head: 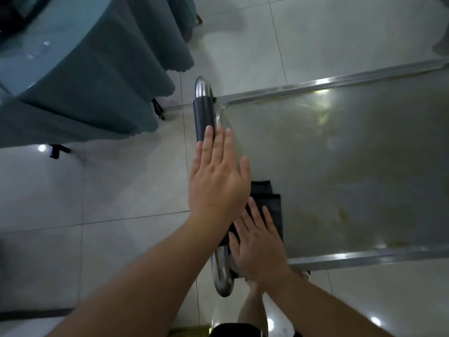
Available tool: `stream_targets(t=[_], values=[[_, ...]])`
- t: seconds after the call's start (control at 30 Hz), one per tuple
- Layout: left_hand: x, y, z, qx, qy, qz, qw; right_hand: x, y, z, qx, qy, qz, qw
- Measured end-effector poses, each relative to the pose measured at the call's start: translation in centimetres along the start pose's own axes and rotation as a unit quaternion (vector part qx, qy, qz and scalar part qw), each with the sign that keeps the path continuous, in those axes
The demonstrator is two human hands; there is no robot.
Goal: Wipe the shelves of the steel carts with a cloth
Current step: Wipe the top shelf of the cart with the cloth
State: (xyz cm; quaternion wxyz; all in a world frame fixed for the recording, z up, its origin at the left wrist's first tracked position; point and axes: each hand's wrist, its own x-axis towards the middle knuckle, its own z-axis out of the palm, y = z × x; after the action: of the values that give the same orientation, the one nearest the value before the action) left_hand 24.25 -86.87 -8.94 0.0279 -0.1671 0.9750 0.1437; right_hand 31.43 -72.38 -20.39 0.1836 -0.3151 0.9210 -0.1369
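A dark cloth (268, 205) is pressed flat on the cart shelf (352, 161), just beside the handle (205, 113), by the right hand (260, 249), fingers straight. The left hand (216, 181) is held open above the handle, gripping nothing. Yellowish smears are seen farther from the handle, so most wiping is judged left.
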Motion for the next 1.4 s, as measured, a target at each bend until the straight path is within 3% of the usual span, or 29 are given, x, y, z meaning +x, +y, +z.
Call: stream_targets(t=[0.4, 0.6, 0.77, 0.93, 1.1, 1.27, 1.4], values=[[0.3, 0.3, -0.1, 0.027, -0.003, 0.000, 1.000, 21.9, 2.7, -9.1, -0.064, -0.028, -0.005, 0.998], [0.5, 0.2, 0.1, 0.034, 0.000, -0.006, 0.999, 27.3, 4.5, -10.7, -0.040, -0.014, -0.001, 0.999], [0.3, -0.2, 0.6, 0.069, 0.007, -0.007, 0.998, 22.0, 4.8, -8.3, -0.050, -0.029, -0.012, 0.998], [0.2, -0.2, 0.3, 0.084, -0.022, 0.005, 0.996, 7.9, 7.2, -4.6, -0.045, 0.005, -0.039, 0.998], [0.0, 0.3, -0.3, 0.105, -0.038, 0.015, 0.994, -5.2, 11.1, -1.8, -0.063, -0.015, -0.062, 0.996], [0.2, 0.9, -0.3, 0.098, -0.042, -0.018, 0.994, -1.5, 13.6, -3.8, -0.087, -0.005, -0.097, 0.991], [0.5, 1.4, -0.1, 0.082, -0.030, -0.027, 0.996, 7.9, 14.6, -7.4, -0.081, 0.032, -0.037, 0.996]])
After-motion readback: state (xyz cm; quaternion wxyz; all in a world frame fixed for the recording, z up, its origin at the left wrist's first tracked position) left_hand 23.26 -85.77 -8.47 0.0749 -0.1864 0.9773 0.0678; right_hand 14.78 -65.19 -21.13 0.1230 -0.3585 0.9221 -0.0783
